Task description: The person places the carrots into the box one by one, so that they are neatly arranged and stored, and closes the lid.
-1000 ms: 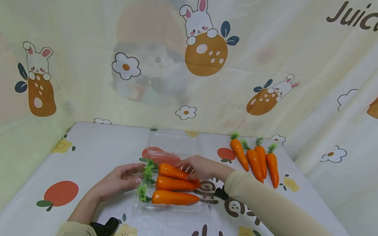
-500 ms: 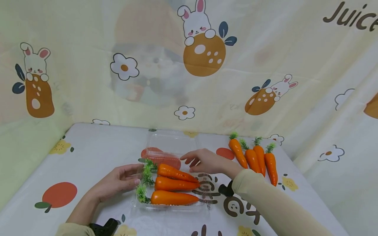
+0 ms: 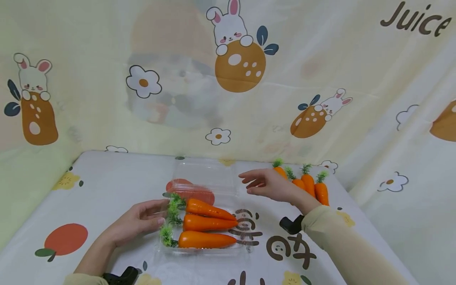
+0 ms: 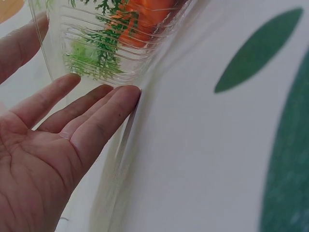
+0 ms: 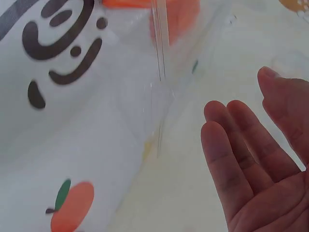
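In the head view, a clear plastic box (image 3: 203,254) lies with its lid (image 3: 204,174) folded back behind it. Three orange carrots, one of them the front carrot (image 3: 206,240), lie side by side inside, green tops to the left. My left hand (image 3: 142,217) is at the box's left end; the left wrist view has its extended fingers (image 4: 111,113) right at the ribbed wall. Holding nothing, my right hand (image 3: 272,186) hovers right of the lid with relaxed fingers. It partly covers several more carrots (image 3: 322,193) at the back right.
A white cloth with printed fruit and lettering covers the table (image 3: 117,182). Behind it hangs a pale curtain (image 3: 178,138) printed with rabbits, and its folds continue down the right side.
My right hand has left the rear carrot in the box and moved right and back, toward the loose carrots. The left hand stays at the box's end. The head view has shifted slightly.
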`<action>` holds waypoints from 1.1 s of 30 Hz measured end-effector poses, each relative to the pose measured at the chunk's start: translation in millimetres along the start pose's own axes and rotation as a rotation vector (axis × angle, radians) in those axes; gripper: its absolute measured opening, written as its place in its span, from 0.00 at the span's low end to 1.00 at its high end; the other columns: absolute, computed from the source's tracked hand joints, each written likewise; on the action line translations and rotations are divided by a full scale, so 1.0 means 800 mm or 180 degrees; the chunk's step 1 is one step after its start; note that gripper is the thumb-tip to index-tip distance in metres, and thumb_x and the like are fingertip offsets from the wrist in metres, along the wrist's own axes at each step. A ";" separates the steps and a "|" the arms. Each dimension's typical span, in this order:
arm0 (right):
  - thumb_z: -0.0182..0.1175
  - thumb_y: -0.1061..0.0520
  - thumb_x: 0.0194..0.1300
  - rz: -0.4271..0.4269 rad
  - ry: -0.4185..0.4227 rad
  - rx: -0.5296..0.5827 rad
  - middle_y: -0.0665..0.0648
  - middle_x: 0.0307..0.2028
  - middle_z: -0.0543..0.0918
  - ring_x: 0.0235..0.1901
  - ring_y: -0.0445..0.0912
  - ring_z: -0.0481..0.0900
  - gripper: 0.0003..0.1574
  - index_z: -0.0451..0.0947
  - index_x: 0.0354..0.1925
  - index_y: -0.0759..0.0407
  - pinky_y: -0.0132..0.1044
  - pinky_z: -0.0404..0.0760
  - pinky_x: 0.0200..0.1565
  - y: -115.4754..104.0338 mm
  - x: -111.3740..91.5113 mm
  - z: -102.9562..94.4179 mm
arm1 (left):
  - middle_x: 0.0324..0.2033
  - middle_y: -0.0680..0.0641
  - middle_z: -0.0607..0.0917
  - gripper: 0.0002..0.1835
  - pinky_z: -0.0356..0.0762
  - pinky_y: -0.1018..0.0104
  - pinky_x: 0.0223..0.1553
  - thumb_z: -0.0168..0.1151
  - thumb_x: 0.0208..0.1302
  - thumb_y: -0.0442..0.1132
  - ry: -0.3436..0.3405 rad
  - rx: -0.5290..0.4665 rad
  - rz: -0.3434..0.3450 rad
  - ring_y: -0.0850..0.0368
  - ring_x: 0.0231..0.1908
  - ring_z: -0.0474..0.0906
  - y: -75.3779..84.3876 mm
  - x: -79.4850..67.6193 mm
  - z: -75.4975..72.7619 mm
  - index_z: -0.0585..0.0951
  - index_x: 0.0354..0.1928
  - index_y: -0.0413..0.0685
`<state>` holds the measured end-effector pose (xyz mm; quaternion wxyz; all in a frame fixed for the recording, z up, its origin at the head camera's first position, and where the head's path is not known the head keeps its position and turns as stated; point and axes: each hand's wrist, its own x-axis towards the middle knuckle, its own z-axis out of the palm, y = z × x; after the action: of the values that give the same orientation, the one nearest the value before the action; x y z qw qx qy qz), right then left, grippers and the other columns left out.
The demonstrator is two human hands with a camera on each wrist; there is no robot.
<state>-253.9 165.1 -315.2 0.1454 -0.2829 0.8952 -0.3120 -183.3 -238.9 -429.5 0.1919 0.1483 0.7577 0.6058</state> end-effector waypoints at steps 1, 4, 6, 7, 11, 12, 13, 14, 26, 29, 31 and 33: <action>0.64 0.59 0.71 0.0001 0.0042 0.0015 0.64 0.58 0.84 0.53 0.55 0.86 0.29 0.75 0.68 0.61 0.42 0.88 0.52 0.003 -0.004 -0.004 | 0.73 0.29 0.66 0.36 0.81 0.57 0.62 0.62 0.72 0.42 -0.0006 0.0006 0.0016 0.31 0.70 0.69 0.000 0.000 0.000 0.63 0.75 0.32; 0.64 0.58 0.71 0.0047 0.0163 0.0037 0.65 0.58 0.84 0.54 0.56 0.86 0.29 0.75 0.68 0.60 0.43 0.88 0.51 0.010 -0.015 -0.014 | 0.74 0.29 0.66 0.36 0.81 0.57 0.62 0.62 0.72 0.42 -0.0011 -0.0014 0.0021 0.31 0.70 0.69 -0.001 -0.001 0.000 0.63 0.75 0.32; 0.64 0.56 0.71 0.0091 0.0232 0.0040 0.65 0.59 0.84 0.54 0.56 0.86 0.29 0.75 0.67 0.60 0.44 0.88 0.51 0.013 -0.023 -0.020 | 0.74 0.29 0.65 0.36 0.81 0.58 0.62 0.62 0.72 0.42 -0.0013 -0.0012 0.0028 0.31 0.71 0.68 0.000 -0.002 -0.001 0.63 0.75 0.32; 0.64 0.56 0.71 0.0111 0.0263 0.0032 0.65 0.59 0.84 0.55 0.56 0.86 0.29 0.76 0.67 0.60 0.44 0.88 0.52 0.016 -0.026 -0.023 | 0.74 0.29 0.65 0.36 0.81 0.58 0.61 0.62 0.72 0.42 -0.0017 -0.0016 0.0029 0.30 0.71 0.68 0.000 -0.002 -0.001 0.62 0.75 0.32; 0.63 0.55 0.72 0.0178 0.0396 0.0026 0.64 0.60 0.84 0.56 0.57 0.85 0.28 0.76 0.67 0.60 0.43 0.87 0.55 0.026 -0.040 -0.033 | 0.75 0.29 0.64 0.36 0.81 0.59 0.62 0.62 0.72 0.41 -0.0024 -0.0039 0.0036 0.30 0.71 0.67 -0.002 -0.002 -0.002 0.62 0.75 0.32; 0.63 0.56 0.72 0.0191 0.0436 0.0008 0.64 0.60 0.84 0.57 0.57 0.85 0.27 0.76 0.67 0.60 0.42 0.87 0.55 0.029 -0.043 -0.036 | 0.75 0.29 0.63 0.37 0.81 0.59 0.62 0.62 0.72 0.41 -0.0029 -0.0044 0.0041 0.30 0.71 0.67 -0.002 -0.002 -0.002 0.61 0.75 0.32; 0.63 0.56 0.73 0.0192 0.0488 -0.0022 0.64 0.60 0.84 0.57 0.57 0.85 0.27 0.76 0.67 0.60 0.42 0.87 0.55 0.033 -0.047 -0.038 | 0.75 0.29 0.63 0.37 0.81 0.59 0.62 0.62 0.72 0.41 -0.0032 -0.0052 0.0047 0.30 0.71 0.67 -0.003 -0.002 -0.002 0.61 0.75 0.32; 0.63 0.55 0.73 0.0201 0.0532 -0.0052 0.63 0.60 0.84 0.57 0.58 0.84 0.27 0.76 0.67 0.60 0.42 0.87 0.55 0.036 -0.051 -0.041 | 0.75 0.28 0.63 0.37 0.81 0.59 0.62 0.62 0.72 0.41 -0.0033 -0.0053 0.0052 0.30 0.71 0.67 -0.003 -0.002 -0.002 0.61 0.75 0.32; 0.59 0.54 0.76 0.0633 0.1010 -0.0402 0.68 0.62 0.81 0.57 0.62 0.83 0.28 0.73 0.69 0.63 0.41 0.87 0.53 0.094 -0.113 -0.067 | 0.75 0.28 0.62 0.37 0.82 0.61 0.61 0.62 0.72 0.40 -0.0082 -0.0112 0.0066 0.29 0.72 0.66 -0.001 -0.001 0.000 0.60 0.76 0.30; 0.58 0.53 0.77 0.0724 0.1095 -0.0370 0.70 0.62 0.80 0.57 0.63 0.82 0.29 0.71 0.70 0.64 0.34 0.86 0.50 0.111 -0.129 -0.074 | 0.75 0.28 0.62 0.37 0.82 0.61 0.61 0.62 0.72 0.40 -0.0088 -0.0098 0.0062 0.30 0.71 0.67 -0.001 -0.002 0.002 0.60 0.76 0.30; 0.57 0.50 0.77 0.0823 0.1147 -0.0330 0.70 0.62 0.80 0.57 0.64 0.82 0.31 0.70 0.71 0.63 0.35 0.86 0.49 0.121 -0.139 -0.078 | 0.75 0.28 0.62 0.37 0.82 0.61 0.61 0.62 0.72 0.40 -0.0088 -0.0083 0.0062 0.30 0.71 0.68 -0.001 -0.002 0.002 0.60 0.76 0.30; 0.56 0.47 0.77 0.0930 0.1201 -0.0329 0.71 0.62 0.79 0.57 0.65 0.81 0.34 0.68 0.72 0.63 0.41 0.88 0.49 0.130 -0.148 -0.080 | 0.75 0.27 0.63 0.37 0.82 0.61 0.61 0.62 0.72 0.40 -0.0090 -0.0085 0.0057 0.30 0.70 0.68 -0.002 -0.002 0.001 0.60 0.76 0.30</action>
<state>-230.7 333.8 -323.0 0.0045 -0.0941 0.9527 -0.2888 -181.7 -238.9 -430.8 0.1991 0.1610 0.7454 0.6154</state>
